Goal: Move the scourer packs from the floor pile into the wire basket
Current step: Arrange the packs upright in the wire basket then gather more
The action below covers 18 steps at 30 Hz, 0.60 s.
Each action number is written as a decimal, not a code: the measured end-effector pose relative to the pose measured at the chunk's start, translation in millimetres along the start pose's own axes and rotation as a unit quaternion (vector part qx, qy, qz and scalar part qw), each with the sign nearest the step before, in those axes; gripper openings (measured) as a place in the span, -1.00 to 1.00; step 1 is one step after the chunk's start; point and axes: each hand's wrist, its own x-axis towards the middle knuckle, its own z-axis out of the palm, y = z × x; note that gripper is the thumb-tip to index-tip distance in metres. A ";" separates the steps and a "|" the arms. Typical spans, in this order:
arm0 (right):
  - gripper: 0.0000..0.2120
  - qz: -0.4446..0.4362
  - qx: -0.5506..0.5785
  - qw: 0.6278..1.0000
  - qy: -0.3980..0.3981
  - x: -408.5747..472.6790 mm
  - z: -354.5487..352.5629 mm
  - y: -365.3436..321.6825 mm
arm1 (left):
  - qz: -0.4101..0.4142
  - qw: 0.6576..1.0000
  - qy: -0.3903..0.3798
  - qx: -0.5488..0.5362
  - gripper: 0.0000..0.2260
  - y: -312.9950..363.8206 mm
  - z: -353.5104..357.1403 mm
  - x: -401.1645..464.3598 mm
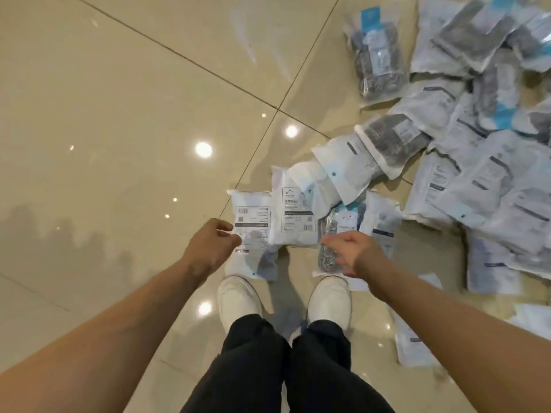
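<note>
The fingers (226, 231) of the left hand (208, 248) are seen curled, the fingertips pinched at the near left edge of a white labelled pack (253, 225), though blur leaves it uncertain whether the film is truly gripped. The right hand (351, 251) is also seen loosely curled above a pack showing steel scourers (331, 248); whether anything is held there cannot be told. The labelled pack lies just ahead of the left fingers, its long axis running away from the person, and it is overlapped along its right side by a second white pack (298, 216). The left hand is judged the nearer to it, so a lift straight up and leftward is likely called for, lest the neighbour be dragged along. The rest of the floor pile (477, 162) is spread to the right over the glossy tiles (119, 114). White shoes (238, 299) stand just behind the nearest packs. No wire basket is in view.
</note>
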 end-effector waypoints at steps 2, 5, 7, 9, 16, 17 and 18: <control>-0.23 0.008 0.013 1.000 -0.001 40.8 19.5 3.8 | 0.013 0.999 0.020 0.023 -0.53 -13.1 21.4 39.3; -0.46 0.008 0.007 1.000 -0.009 82.9 39.6 6.8 | 0.013 0.998 0.053 0.027 -0.28 -31.2 45.5 77.3; -0.72 0.003 0.017 1.000 0.015 102.0 49.7 6.7 | -0.011 0.997 0.074 0.028 -0.20 -44.9 53.7 95.6; -0.69 -0.012 0.015 0.998 0.058 118.5 62.6 10.7 | -0.027 0.996 0.075 0.033 -0.30 -59.5 58.5 113.8; 0.05 0.036 -0.031 0.981 0.189 134.9 100.5 3.1 | -0.023 0.999 0.008 0.040 -0.33 -81.0 65.1 137.6; 0.09 0.054 -0.032 0.979 0.194 135.7 100.3 1.3 | -0.028 0.999 0.004 0.041 -0.44 -77.0 66.3 133.7; 0.10 0.063 -0.026 0.979 0.192 135.6 98.0 0.0 | -0.027 0.999 0.008 0.039 -0.59 -73.6 67.6 130.8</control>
